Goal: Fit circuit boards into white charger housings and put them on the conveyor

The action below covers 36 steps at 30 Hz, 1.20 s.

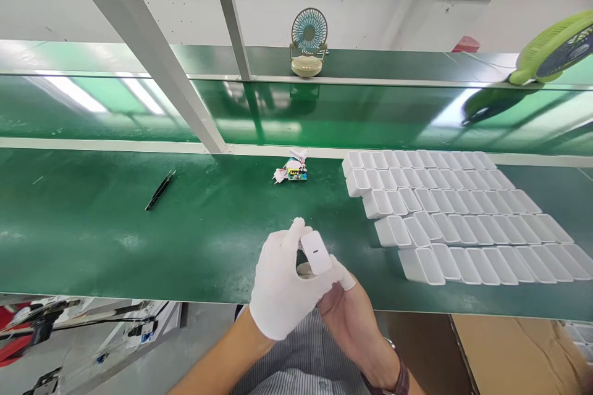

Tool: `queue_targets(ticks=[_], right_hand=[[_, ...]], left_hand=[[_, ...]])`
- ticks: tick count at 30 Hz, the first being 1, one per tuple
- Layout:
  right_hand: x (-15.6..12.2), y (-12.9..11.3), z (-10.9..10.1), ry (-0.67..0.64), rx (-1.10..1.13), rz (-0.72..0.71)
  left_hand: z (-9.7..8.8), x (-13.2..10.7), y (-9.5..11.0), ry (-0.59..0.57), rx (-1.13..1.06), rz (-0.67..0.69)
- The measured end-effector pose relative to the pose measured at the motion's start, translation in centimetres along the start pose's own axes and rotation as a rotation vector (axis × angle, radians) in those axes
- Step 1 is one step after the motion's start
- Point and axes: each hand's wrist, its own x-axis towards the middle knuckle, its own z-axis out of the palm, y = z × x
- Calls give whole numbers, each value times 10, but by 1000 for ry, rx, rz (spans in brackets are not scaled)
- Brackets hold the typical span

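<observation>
My left hand [281, 281], in a white glove, pinches a small white charger block [316, 252] between thumb and fingers, above the front of the green bench. The block has rounded edges, and a short dark slot shows on its upward face. My right hand [345, 315] is bare apart from white coverings on its fingertips. It grips the block's lower end, with thumb at the near edge and fingers curled partly out of sight behind. Both hands are close together and the block is tilted.
Rows of white open trays [463, 222] stand at the right on the green bench [92, 247]. Crumpled scraps [294, 168] lie at the back, a black pen [160, 190] to the left. A small fan [309, 40] and a green fan [556, 46] stand on the shelf. A slanted post [143, 43] rises behind.
</observation>
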Motion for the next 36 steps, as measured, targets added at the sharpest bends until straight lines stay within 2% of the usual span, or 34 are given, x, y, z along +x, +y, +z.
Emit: queue_targets(ticks=[7,10,13,15,17,19,22,28,36], right_hand=[[2,2,-2,-18,-35,18],[3,-2,-5,5,-207,-38],[6,-14,-8,17,-676,-330],[9,-20,-11,-36,-1076,-585],[13,-21,-14,-96,-1402,-777],[19,-16,-20,-124,-1614,-892],[25,-3,-31,-126,-1819,-973],[26,7,-45,-185,-1990,-1040],[27,1,-43,-229,-1906,-1153]], left_hand=[[1,-1,0,-16,1,-1],[3,-5,-5,-45,5,-20],[5,-13,-17,-85,10,-63],[6,-16,-27,-147,19,-99],[8,-17,-36,-237,29,-136],[10,-15,-42,-302,32,-171],[13,-13,-45,-344,13,-213],[18,-13,-46,-349,-7,-200],[23,-11,-42,-340,85,-142]])
